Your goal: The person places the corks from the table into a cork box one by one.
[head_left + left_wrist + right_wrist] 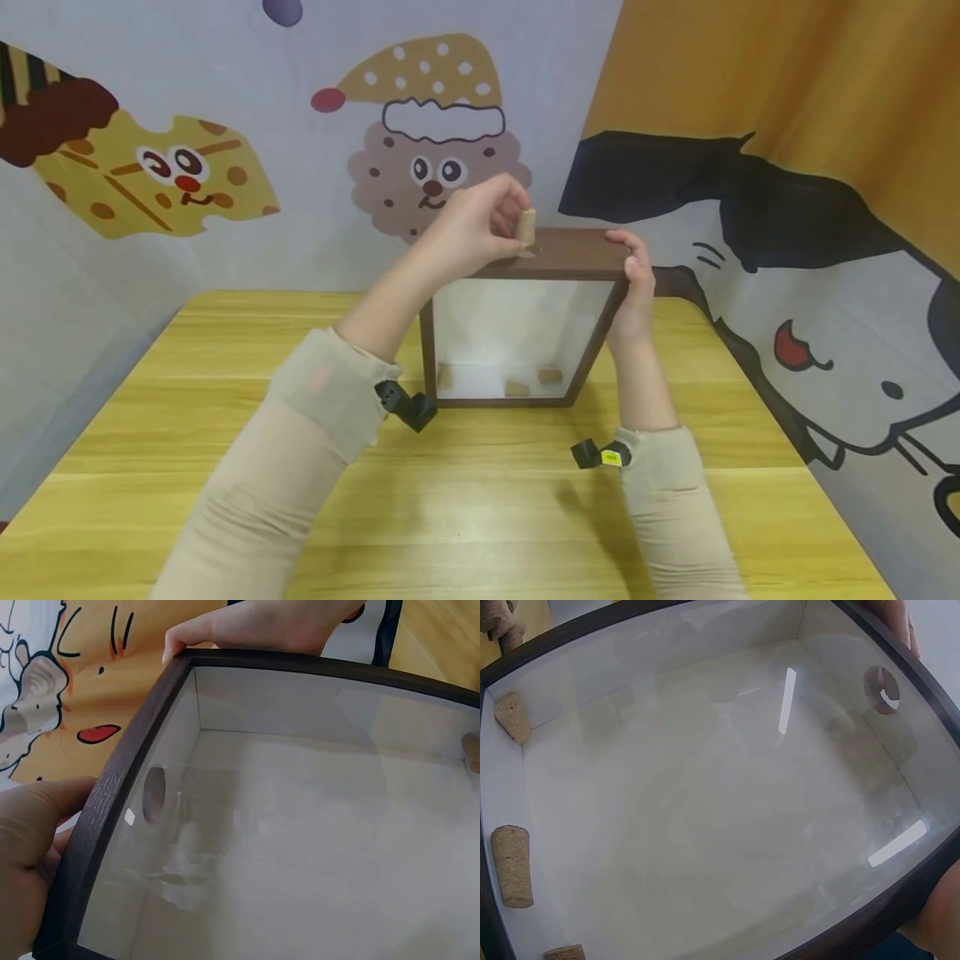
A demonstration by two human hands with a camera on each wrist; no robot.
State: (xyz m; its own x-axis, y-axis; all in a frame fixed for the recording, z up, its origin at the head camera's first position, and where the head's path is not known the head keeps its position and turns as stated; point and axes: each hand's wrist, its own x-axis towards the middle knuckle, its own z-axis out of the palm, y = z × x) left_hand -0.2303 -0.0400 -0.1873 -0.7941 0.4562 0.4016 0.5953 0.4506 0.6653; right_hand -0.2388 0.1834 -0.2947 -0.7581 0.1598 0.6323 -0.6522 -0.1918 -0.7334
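Note:
A dark brown wooden shadow box (573, 258) with a clear front stands upright on the table. My left hand (483, 225) pinches a cork (527, 227) on end at the top edge, where the cork's lower end meets the round hole. That hole (154, 795) shows from inside in the left wrist view, with no cork visible in it. My right hand (633, 287) grips the box's upper right corner, fingers over the top. Inside, along the bottom, lie a cork (512, 866), another cork (512, 718) and a third cork (565, 952), partly cut off by the frame.
The box stands towards the back of a yellow wood-grain table (465, 500). Behind it hangs a cartoon-printed cloth (300, 250), close to the table's back edge. Small black cameras, such as the left wrist camera (408, 407), stick out from both cuffs.

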